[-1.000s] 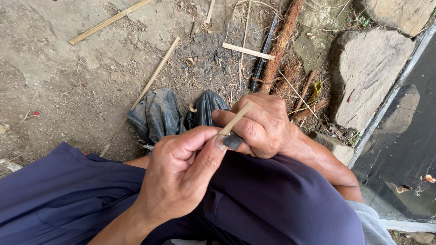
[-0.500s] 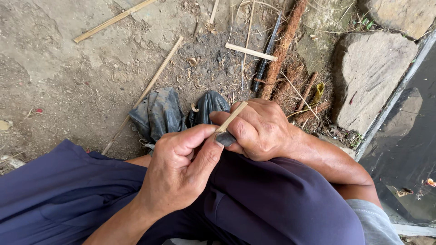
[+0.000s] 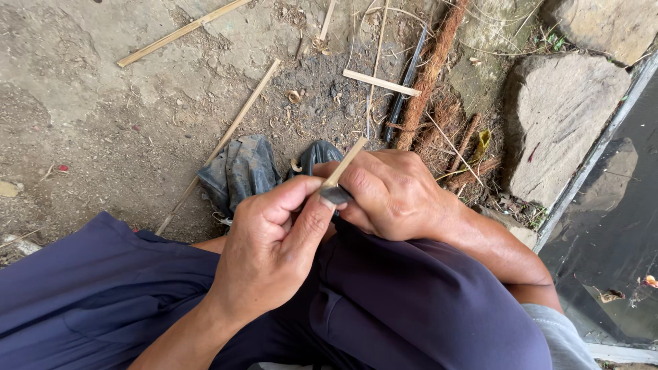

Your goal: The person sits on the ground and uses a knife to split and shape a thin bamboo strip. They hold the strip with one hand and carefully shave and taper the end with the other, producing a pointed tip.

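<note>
My left hand (image 3: 274, 250) pinches the near end of a short, thin bamboo sliver (image 3: 346, 162) that points up and to the right. My right hand (image 3: 391, 195) is closed around a dark knife blade (image 3: 336, 196), whose tip shows just under the sliver and against my left thumb. Both hands meet above my knees, which are covered by dark blue trousers (image 3: 404, 308). The knife's handle is hidden inside my right fist.
Grey rubber boots (image 3: 240, 171) show below the hands on the dirt ground. Long bamboo strips (image 3: 219, 145) and a short one (image 3: 380, 83) lie around. A brown fibrous stem (image 3: 432, 72), a black stick (image 3: 404, 85) and large stones (image 3: 562, 130) lie to the right, beside a dark sheet (image 3: 617, 233).
Both hands have stayed together on the sliver and blade, with only a slight shift. The view has moved a little.
</note>
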A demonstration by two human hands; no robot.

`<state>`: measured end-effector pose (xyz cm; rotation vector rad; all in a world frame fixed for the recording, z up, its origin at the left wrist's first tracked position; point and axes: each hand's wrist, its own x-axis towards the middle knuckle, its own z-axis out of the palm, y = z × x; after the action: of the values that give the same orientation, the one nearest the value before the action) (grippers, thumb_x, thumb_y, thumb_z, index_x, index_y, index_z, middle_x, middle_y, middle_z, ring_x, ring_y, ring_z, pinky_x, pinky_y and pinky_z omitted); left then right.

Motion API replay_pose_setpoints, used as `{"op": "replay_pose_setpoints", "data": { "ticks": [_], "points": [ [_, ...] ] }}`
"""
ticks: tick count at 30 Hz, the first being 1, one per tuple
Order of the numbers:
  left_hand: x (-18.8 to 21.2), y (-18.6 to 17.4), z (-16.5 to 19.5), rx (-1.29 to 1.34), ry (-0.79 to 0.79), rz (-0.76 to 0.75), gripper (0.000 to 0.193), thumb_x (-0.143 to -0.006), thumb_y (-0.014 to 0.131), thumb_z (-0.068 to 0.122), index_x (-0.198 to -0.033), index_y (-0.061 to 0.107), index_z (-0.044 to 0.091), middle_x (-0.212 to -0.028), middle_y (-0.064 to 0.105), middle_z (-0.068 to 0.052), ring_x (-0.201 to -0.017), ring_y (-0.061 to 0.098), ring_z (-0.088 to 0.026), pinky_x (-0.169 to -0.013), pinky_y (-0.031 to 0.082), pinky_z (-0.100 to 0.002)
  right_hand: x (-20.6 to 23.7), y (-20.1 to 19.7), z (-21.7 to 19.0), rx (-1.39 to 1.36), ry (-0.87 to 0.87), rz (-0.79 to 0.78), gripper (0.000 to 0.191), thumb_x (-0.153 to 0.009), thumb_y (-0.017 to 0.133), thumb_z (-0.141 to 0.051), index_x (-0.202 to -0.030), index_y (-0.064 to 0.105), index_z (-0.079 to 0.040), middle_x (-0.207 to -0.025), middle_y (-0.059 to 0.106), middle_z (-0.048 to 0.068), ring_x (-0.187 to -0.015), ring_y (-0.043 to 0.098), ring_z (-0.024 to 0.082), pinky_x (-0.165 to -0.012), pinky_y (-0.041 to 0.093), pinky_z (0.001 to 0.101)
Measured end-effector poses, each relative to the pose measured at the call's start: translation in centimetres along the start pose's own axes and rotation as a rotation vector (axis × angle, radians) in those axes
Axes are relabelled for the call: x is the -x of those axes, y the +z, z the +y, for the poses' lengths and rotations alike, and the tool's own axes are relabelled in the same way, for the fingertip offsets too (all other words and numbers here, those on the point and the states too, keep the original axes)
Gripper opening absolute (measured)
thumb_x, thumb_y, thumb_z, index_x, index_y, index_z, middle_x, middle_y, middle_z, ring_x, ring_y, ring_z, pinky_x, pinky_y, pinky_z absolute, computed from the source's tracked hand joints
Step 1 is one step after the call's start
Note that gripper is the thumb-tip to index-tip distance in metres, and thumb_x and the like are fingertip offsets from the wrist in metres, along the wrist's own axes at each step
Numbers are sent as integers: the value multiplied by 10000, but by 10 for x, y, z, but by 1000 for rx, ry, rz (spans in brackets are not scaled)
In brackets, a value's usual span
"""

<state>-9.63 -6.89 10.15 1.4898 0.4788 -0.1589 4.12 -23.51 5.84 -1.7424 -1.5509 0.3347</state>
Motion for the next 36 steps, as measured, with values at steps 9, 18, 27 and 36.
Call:
{"op": "replay_pose_setpoints", "data": {
  "ticks": [9, 18, 27, 36],
  "points": [
    [0, -6, 2, 332, -168, -46, 253, -1062, 575, 196, -1061, 716, -13, -648, 465, 67, -557, 401, -12, -486, 351, -205, 12, 1, 1, -497, 147, 227, 161, -1180, 465, -171, -1220, 492, -17, -1042, 652, 133, -775, 646, 197, -682, 558, 329],
    [1, -6, -3, 543, -217, -177, 263, -1073, 556, 184, -1054, 691, -41, -692, 452, 60, -585, 373, -19, -499, 319, -205, 15, 7, 9, -456, 178, 218, 194, -1154, 506, -190, -1098, 582, -20, -880, 660, 80, -643, 620, 157, -585, 491, 297],
    [0, -8, -2, 509, -265, -204, 276, -1058, 567, 204, -1009, 696, -34, -673, 456, 53, -556, 373, -28, -474, 309, -213, 11, 1, 12, -465, 185, 123, 203, -1117, 560, -173, -970, 603, -40, -815, 656, 59, -649, 648, 213, -586, 489, 334],
    [1, -10, -2, 474, -299, -236, 273, -1051, 571, 200, -978, 703, -26, -649, 468, 55, -539, 378, -27, -460, 302, -212, 4, -12, 12, -550, 125, 2, 175, -1121, 564, -148, -1028, 631, -16, -866, 668, 83, -700, 674, 239, -620, 524, 335]
  ]
}}
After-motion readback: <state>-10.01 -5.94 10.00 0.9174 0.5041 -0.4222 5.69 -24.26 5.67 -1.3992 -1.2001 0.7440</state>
